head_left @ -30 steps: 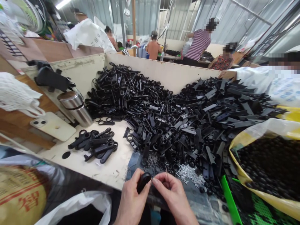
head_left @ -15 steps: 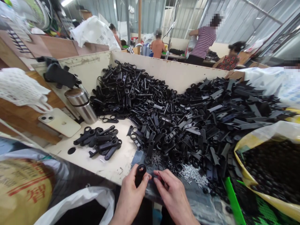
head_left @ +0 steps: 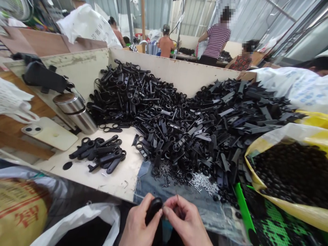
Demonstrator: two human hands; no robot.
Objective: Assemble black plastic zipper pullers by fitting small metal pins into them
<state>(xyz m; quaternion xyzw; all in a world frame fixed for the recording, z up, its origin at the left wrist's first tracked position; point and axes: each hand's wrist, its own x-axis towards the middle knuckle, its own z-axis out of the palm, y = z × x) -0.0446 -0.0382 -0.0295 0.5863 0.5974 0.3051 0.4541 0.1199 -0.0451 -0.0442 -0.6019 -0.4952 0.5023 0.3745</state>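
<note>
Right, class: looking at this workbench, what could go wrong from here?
1. The left hand holds a black part near the table's front edge; it might slip and fall.
2. Loose silver pins lie beside the heap of dark pieces, so some might get mixed in.

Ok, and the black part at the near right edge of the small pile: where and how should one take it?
Probably pinch this black part by its rounded near end, coming from the near side, with the grip across its width. That end sticks out of the small pile onto bare board, while the far end lies close to other parts.
</note>
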